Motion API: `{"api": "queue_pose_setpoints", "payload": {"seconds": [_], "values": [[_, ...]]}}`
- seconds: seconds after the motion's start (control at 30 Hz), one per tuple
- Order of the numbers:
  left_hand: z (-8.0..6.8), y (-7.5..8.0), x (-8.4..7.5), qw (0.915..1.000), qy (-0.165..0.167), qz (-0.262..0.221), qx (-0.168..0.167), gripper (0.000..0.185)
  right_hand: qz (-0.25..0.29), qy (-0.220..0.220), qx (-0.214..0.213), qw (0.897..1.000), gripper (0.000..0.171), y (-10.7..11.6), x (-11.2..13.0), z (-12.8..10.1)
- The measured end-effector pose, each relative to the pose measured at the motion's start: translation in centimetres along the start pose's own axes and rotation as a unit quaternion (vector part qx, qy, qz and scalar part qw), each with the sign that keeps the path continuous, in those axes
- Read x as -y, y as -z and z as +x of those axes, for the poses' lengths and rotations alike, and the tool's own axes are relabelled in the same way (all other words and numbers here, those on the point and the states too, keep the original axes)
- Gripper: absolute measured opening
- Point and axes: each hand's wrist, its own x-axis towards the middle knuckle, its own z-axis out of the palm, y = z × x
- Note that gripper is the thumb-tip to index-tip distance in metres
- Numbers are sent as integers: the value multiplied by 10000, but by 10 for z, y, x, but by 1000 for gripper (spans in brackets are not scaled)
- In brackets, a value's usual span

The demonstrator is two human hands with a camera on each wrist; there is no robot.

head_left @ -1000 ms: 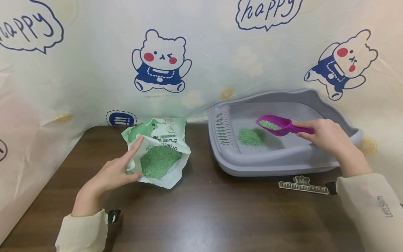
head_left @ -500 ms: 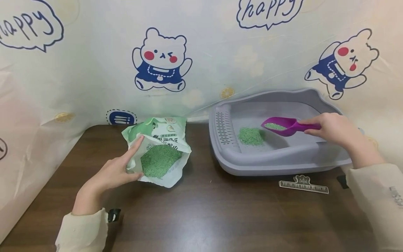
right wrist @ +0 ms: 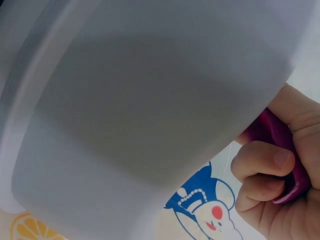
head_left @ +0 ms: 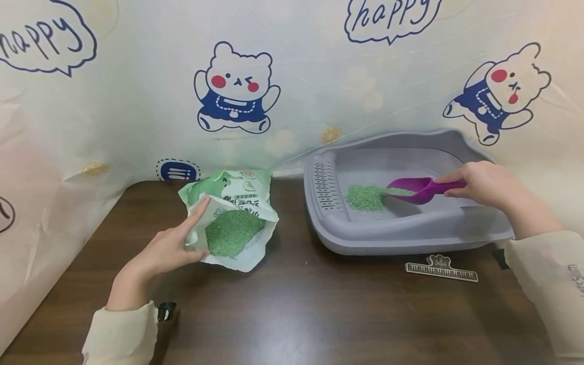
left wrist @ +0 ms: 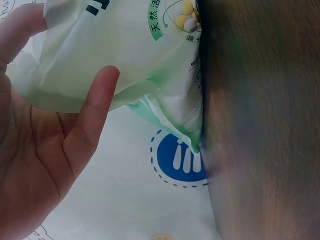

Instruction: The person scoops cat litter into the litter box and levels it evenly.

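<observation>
- Head view, taking the grey litter tray point(head_left: 410, 238) as landmark: well to its left, the left hand point(head_left: 171, 248) pinches the mouth of the open litter bag point(head_left: 237, 203) lying on the table point(head_left: 292, 314).
- Inside the tray, green litter point(head_left: 365, 196) lies in a pile.
- Touching that pile, the purple scoop point(head_left: 410, 188) tips downward.
- The right hand point(head_left: 483, 185) grips the scoop's handle.
- A ruler-shaped clip point(head_left: 441, 268) lies just before the tray.

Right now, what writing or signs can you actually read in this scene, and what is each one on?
"happy": in a speech bubble on the wall sheet, and again, cut off, in another bubble at left.
"天然": on the green litter bag; its other print is too blurred.
Sleeve lettering: too small to read.
Ruler-shaped clip: marks and emblem unreadable.
Blue round sign: white bars, no words.
</observation>
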Motion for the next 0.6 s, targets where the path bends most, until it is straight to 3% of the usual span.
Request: {"api": "queue_pose_setpoints", "payload": {"seconds": [0.6], "values": [[-1,-1,2,10000,19,-8,-4,111,-74,-44,42,10000,36,8,-2,0]]}}
